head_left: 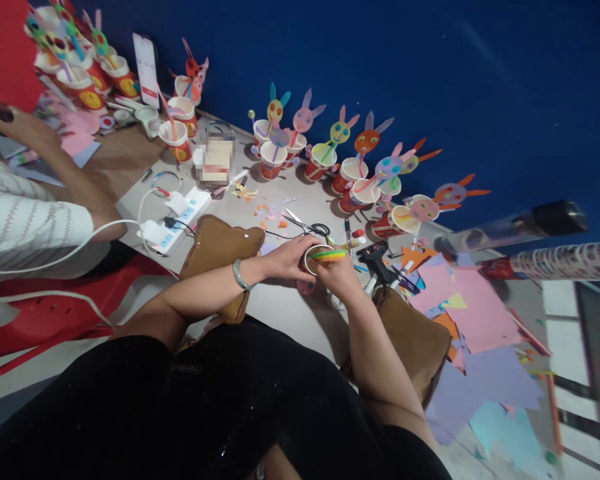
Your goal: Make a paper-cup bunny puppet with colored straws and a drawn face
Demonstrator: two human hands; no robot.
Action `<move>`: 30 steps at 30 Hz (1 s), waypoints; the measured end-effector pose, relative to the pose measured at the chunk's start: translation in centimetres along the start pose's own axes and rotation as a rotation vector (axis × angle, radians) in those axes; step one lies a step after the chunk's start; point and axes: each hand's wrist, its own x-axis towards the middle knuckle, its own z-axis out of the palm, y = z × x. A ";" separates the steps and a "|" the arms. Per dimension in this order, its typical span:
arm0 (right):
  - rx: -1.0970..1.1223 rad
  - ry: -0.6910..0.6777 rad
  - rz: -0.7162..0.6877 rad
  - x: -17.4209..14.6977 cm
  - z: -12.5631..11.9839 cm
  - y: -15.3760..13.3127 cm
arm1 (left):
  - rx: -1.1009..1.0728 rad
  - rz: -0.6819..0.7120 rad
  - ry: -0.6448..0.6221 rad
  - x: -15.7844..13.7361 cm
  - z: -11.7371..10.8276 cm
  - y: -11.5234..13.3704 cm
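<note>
My left hand [291, 259] wraps round a paper cup [311, 260], its open rim facing up toward me. My right hand [341, 275] is closed at the cup's right rim, pinching a yellow and green paper piece [329, 255] that lies over the cup's mouth. Part of a pink paper shape [306, 287] shows below the cup. Just beyond my hands lie black-handled scissors [310, 225], and a black glue gun [377, 257] rests to the right of them. My fingertips are partly hidden by the cup.
Finished cups with paper rabbit heads [340, 133] line the blue wall. A power strip [183, 223] with plugs and cables sits left. Brown cushions [220, 257] lie near both forearms. Coloured paper sheets [485, 300] and stacked cups [565, 262] are at right. Another person's arm [87, 187] is at left.
</note>
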 end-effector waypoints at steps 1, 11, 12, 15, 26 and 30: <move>0.005 0.000 0.000 0.0 0.0 0.0 | -0.009 -0.002 -0.001 0.0 -0.1 0.1; -0.010 0.042 -0.062 -0.1 -0.2 -0.1 | -0.086 -0.075 0.267 0.2 -0.6 0.8; -0.006 0.032 -0.064 -0.1 -0.3 -0.3 | -0.095 -0.096 0.328 0.2 -0.7 0.8; -0.005 0.024 -0.065 -0.2 -0.5 -0.6 | -0.166 -0.213 0.440 0.4 -1.2 1.1; -0.025 0.009 -0.045 -0.1 -0.4 -0.4 | -0.330 -0.285 0.695 0.9 -1.4 0.6; -0.026 -0.002 -0.029 -0.1 -0.4 -0.4 | -0.412 -0.376 0.728 1.1 -1.6 0.1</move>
